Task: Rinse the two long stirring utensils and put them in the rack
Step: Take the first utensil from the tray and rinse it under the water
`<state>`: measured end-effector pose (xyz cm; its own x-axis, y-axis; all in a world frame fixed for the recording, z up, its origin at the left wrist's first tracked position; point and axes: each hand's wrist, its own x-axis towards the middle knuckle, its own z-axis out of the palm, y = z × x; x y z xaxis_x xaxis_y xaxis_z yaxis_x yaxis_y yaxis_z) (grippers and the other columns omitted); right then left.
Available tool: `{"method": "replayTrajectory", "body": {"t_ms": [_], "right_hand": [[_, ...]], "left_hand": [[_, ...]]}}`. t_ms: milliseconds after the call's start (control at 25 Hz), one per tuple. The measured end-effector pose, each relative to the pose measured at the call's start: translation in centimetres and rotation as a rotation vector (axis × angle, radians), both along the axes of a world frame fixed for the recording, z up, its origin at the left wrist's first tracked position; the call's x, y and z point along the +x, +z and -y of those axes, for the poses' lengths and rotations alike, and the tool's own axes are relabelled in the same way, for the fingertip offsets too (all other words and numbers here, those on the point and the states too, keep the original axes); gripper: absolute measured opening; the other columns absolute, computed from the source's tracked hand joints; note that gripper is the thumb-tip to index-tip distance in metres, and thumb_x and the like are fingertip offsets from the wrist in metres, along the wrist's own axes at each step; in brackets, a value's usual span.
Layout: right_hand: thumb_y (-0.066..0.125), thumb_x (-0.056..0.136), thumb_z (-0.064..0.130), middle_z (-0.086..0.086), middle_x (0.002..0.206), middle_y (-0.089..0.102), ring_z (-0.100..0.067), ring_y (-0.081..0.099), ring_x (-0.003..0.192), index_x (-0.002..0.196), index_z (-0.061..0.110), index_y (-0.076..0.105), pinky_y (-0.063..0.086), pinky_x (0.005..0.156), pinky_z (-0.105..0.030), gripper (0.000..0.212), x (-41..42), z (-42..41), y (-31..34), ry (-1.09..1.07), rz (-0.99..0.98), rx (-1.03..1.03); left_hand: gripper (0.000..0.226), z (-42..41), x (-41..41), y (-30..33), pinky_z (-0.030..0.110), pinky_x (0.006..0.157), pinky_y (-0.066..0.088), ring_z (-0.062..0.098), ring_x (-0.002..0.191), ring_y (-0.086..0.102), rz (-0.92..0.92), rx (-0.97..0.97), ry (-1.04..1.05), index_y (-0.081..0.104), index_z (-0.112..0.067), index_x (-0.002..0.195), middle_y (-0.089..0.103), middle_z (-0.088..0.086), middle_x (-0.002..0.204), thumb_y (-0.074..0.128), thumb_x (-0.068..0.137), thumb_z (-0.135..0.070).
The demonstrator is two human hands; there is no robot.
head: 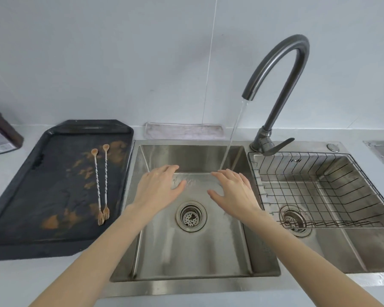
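A person stands at a steel double sink, both bare forearms reaching forward over the left basin [208, 251]; the left hand [159, 187] and the right hand [233, 190] hover palm down above the basin floor, a little apart, fingers straight and loosely spread, grasping nothing; a thin stream of water [232, 138] runs from the dark curved faucet [282, 69] and falls at a slant, landing at the far edge of the basin just beside the right hand's fingertips [217, 173]; whether the water touches them I cannot tell; the round drain strainer [191, 216] sits in the basin floor between the two wrists; to the left of the sink, a dark tray [27, 218] with rusty brown stains lies flat on the pale counter; on it rest the two long stirring utensils [101, 185], side by side and nearly touching, each with a twisted silvery shaft, a small wooden spoon end pointing toward the wall and a small wooden fork end pointing toward the person; they are well apart from both hands; the right basin holds a wire rack [324, 191], with a second drain visible through its bars; a pale folded cloth [184, 130] lies behind the sink against the wall; a dark container [0, 131] with a label stands at the far left edge.
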<state>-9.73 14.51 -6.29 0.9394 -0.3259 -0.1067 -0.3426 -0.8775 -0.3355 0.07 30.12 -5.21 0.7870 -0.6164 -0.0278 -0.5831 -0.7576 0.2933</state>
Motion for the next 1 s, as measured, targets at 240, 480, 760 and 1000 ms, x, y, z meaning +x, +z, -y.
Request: {"method": "replayTrajectory", "body": {"t_ms": [240,480,760,1000], "right_hand": [[0.046,0.093,0.031,-0.007,0.135,0.050,-0.026,0.046,0.124,0.135,0.017,0.042,0.035,0.103,-0.035,0.045,4.9,-5.7,0.1,0.053,-0.032,0.102],[0.046,0.093,0.025,-0.004,0.125,0.057,-0.024,0.054,0.113,0.126,0.016,0.051,0.044,0.091,-0.034,0.035,9.6,-11.3,-1.0,0.109,-0.072,0.212],[0.045,0.090,0.023,-0.008,0.108,0.068,-0.030,0.062,0.099,0.106,0.014,0.065,0.051,0.082,-0.036,0.027,13.6,-16.9,-2.9,0.076,-0.148,0.344],[0.047,0.093,0.022,-0.015,0.104,0.066,-0.031,0.063,0.094,0.105,0.005,0.063,0.056,0.083,-0.040,0.025,16.8,-19.7,-4.3,0.078,-0.201,0.297]], "left_hand": [[0.050,-5.2,3.6,-0.5,0.037,0.098,0.042,0.022,0.126,0.048,-0.033,0.026,0.092,0.039,-0.020,0.136,0.048,0.001,0.141,0.041,0.091,-0.042],[0.043,-10.2,7.1,-1.2,0.038,0.089,0.049,0.023,0.113,0.057,-0.065,0.011,0.211,0.045,-0.018,0.132,0.056,0.004,0.130,0.043,0.092,-0.035],[0.028,-13.3,11.2,-3.9,0.033,0.082,0.052,0.022,0.096,0.064,-0.177,0.056,0.372,0.061,-0.013,0.111,0.064,0.007,0.112,0.049,0.092,-0.029],[0.032,-13.2,13.5,-5.9,0.032,0.076,0.052,0.023,0.091,0.066,-0.233,0.137,0.427,0.062,-0.011,0.104,0.067,0.009,0.103,0.050,0.090,-0.037]]}}
